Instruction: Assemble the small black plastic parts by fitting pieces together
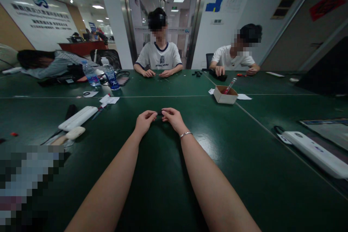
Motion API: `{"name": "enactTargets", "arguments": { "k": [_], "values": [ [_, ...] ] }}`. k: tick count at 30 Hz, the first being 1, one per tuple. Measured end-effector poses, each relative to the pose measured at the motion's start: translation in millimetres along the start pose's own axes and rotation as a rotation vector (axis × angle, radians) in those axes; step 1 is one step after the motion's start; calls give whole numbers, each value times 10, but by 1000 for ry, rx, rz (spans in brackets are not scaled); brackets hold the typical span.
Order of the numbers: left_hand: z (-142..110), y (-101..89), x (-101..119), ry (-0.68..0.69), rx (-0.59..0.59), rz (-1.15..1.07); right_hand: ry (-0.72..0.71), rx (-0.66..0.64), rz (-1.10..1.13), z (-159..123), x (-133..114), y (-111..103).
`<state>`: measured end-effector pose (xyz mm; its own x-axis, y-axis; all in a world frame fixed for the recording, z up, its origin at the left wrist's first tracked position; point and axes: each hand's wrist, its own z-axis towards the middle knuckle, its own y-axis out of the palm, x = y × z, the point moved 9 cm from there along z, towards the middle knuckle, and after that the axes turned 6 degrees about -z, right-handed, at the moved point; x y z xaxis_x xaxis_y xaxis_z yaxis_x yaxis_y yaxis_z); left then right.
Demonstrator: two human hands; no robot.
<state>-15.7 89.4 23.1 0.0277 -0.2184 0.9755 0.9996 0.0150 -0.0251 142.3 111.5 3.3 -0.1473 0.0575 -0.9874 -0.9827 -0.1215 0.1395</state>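
Note:
Above the middle of the green table, my left hand and my right hand meet at a small black piece. Fingertips of both hands pinch it from opposite ends. Its kind is too small to make out, and the fingers cover part of it. A silvery bit shows at its left end, by my left fingertips. My right wrist wears a silver bracelet.
Across the table sit two people; another rests head-down at left. An open box stands right of centre. Two bottles, a white power bank-like case and a white device lie around the sides.

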Motion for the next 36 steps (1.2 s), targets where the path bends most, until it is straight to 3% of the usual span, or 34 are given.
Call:
{"name": "enactTargets", "arguments": {
  "k": [11, 28, 36],
  "values": [
    [-10, -11, 5, -8, -1, 21, -95, -34, -133, -16, -89, -1],
    [-31, 8, -23, -68, 6, 222, -111, -24, -303, -25, -118, -12],
    [-36, 12, -19, -83, -3, 226, -106, -42, -281, -6, -81, -24]
  ]
}}
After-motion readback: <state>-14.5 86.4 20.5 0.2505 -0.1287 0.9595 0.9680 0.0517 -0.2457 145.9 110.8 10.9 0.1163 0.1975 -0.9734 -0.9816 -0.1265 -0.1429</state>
